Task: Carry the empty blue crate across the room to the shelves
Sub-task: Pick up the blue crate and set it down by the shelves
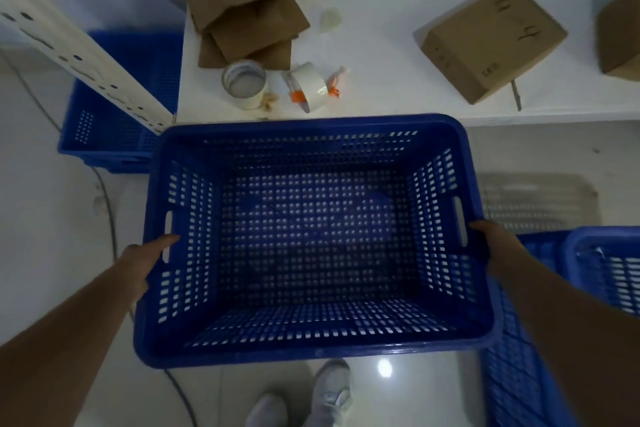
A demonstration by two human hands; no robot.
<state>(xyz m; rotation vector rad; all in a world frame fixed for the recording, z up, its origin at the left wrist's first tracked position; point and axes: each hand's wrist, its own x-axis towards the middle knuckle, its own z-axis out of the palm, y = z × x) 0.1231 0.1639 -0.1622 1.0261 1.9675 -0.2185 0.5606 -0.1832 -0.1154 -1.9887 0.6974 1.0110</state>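
With the blue crate (313,243) lifted clear of the floor and held level in front of the person's body, the carrying step looks to be under way. The left hand (147,262) grips the crate's left wall by the handle slot, thumb lying along the rim; the right hand (491,243) is closed over the right rim beside the other slot. The crate is empty, its perforated bottom bare, and its far edge sits just short of the white bench (398,45), where cardboard boxes (491,42), flattened cardboard (246,7) and tape rolls (244,83) lie. Other blue crates rest on the floor to the left (114,107) and right (588,270), and a perforated shelf upright (79,55) stands at left. The next move probably calls for turning and stepping off without snagging the floor cable (107,204) or those crates.
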